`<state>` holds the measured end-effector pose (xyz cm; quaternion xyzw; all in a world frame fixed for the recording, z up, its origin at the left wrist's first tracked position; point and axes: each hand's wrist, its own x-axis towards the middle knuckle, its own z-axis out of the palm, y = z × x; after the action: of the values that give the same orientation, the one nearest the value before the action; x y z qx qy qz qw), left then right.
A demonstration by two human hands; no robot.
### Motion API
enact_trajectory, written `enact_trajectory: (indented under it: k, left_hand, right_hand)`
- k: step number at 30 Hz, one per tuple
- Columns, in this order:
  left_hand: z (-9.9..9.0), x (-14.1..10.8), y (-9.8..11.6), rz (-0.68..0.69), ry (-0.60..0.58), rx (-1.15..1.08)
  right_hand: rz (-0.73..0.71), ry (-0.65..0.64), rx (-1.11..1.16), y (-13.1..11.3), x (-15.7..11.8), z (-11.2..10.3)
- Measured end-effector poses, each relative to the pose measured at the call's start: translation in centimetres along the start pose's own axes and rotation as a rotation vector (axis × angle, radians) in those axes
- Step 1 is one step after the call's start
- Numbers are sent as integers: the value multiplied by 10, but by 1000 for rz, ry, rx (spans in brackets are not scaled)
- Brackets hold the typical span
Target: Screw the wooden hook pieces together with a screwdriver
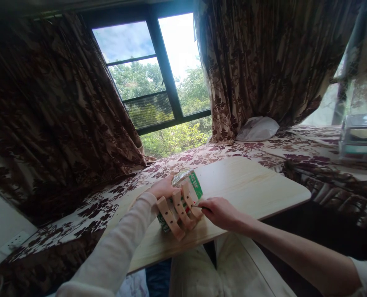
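Note:
Three curved pale wooden pieces (180,209) with dark holes stand side by side, tilted, near the front of the small table. Behind them rises a green and white printed package (195,185), partly covered by the wood. My left hand (164,188) is closed around the upper back of the wooden pieces, its fingertips largely hidden. From the right, my right hand (223,212) pinches a thin dark rod-like tool (199,206), whose tip meets the rightmost wooden piece close to a hole. What kind of tool it is I cannot make out.
The light wooden tabletop (248,185) sits over my lap, its right corner jutting out. Beyond it runs a ledge with a floral cloth (171,159) below the window. A white plastic bag (257,128) and a clear box (361,138) rest at the right.

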<state>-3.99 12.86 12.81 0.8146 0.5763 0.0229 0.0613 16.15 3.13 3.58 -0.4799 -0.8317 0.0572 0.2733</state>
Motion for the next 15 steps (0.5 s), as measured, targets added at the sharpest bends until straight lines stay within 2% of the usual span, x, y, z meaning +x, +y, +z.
enact_trajectory:
  k: [3,6,8,11,13,15]
  left_hand:
    - [0,-1,1,0,1,-4]
    - [-1,-3,2,-16,7,-2]
    - [-2,-6,3,-17,8,-8]
    - [-3,-8,4,-7,3,-18]
    - [-3,-8,5,-6,-3,-21]
    - [-4,-7,6,-13,-9,-18]
  right_hand:
    - [99,35,212,3,1,4]
    - [133,26,175,0,0,1]
    - [82,19,181,-2,-2,-3]
    - [-45,21,325,-1,-5,-8]
    - [-75,57,367,2,-5,-10]
    - [-87,116,316,5,-4,-13]
